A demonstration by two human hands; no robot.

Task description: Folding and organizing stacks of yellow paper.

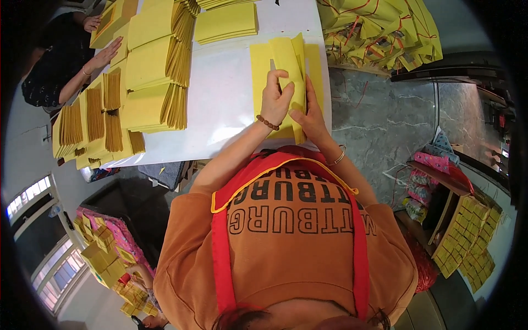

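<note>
In front of me, at the table's right end, lies a stack of yellow paper sheets (263, 71), its upper layers folded up into a raised crease (289, 58). My left hand (276, 98), with a beaded bracelet at the wrist, is closed over the folded paper, its index finger curled. A thin pale tip pokes up above that fist; what it belongs to is hidden. Along the fold's right side my right hand (312, 120) grips the paper, thumb on the near face and fingers stretched behind the edge.
Stacks of folded yellow paper (148, 60) cover the white table's (220, 82) left side, and another pile (226, 23) lies at the back. At far left, a co-worker's hand (107, 53) rests on stacks. Yellow pieces with red cords (379, 33) heap up at the far right.
</note>
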